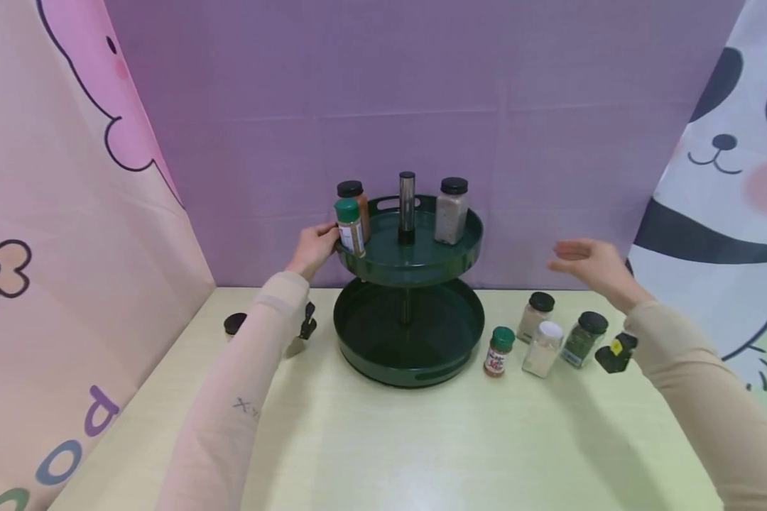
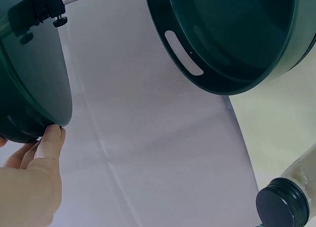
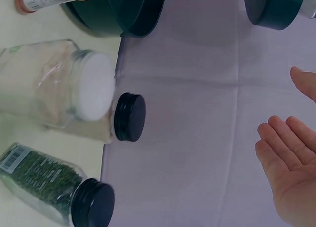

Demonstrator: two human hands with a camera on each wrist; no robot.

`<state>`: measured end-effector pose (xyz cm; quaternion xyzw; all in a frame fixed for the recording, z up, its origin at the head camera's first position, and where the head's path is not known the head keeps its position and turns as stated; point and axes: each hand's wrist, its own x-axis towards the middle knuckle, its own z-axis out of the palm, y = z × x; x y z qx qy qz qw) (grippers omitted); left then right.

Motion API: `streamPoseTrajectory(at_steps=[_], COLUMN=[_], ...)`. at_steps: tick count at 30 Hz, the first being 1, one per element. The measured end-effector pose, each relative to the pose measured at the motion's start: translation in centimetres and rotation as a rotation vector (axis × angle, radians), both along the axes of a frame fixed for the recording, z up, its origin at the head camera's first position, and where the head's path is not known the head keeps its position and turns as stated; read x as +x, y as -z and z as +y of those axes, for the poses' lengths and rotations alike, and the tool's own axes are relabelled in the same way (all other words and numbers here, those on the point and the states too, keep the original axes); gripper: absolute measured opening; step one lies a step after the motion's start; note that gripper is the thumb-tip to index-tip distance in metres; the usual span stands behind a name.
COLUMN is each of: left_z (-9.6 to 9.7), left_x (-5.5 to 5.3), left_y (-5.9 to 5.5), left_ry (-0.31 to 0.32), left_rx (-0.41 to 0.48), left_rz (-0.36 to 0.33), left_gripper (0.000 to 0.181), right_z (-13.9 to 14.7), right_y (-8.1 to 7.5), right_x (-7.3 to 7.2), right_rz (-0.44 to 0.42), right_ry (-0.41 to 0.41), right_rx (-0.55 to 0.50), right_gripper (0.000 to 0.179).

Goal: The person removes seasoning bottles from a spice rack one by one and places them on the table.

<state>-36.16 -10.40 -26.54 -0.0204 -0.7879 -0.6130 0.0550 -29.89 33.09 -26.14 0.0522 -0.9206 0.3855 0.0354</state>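
A dark green two-tier round rack (image 1: 412, 273) stands in the middle of the table. My left hand (image 1: 314, 250) holds the left edge of its upper tray; in the left wrist view the fingers (image 2: 48, 144) lie against the tray's underside. Just beside that hand, a green-capped spice jar (image 1: 351, 238) and a black-capped jar of orange-brown spice (image 1: 365, 213) stand on the upper tray. Another black-capped jar (image 1: 451, 216) stands right of the metal post. Away to the right, my right hand (image 1: 591, 268) hovers above several jars, fingers extended and holding nothing.
On the table right of the rack stand a small green-capped jar (image 1: 496, 360), a white-capped jar (image 1: 542, 355), a black-capped pale jar (image 1: 532, 321) and a jar of green herbs (image 1: 579, 345). My left forearm partly hides another black-capped jar (image 1: 234, 324). A purple cloth (image 1: 281, 142) hangs behind.
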Motion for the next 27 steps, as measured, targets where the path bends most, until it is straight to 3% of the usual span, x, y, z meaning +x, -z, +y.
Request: streamPoseTrajectory(at_steps=[12, 27], left_z=[-0.1, -0.2], left_x=[-0.3, -0.4], left_y=[0.1, 0.1], left_ry=[-0.012, -0.003], left_rx=[-0.008, -0.014], left_rz=[-0.013, -0.022], left_gripper=[0.041, 0.042], right_z=[-1.9, -3.8], right_y=[-1.1, -2.8], right_x=[-0.9, -1.3], right_rz=[0.005, 0.027], right_ry=[-0.02, -0.044], right_rx=[-0.01, -0.032], right_gripper=[0.085, 0.081])
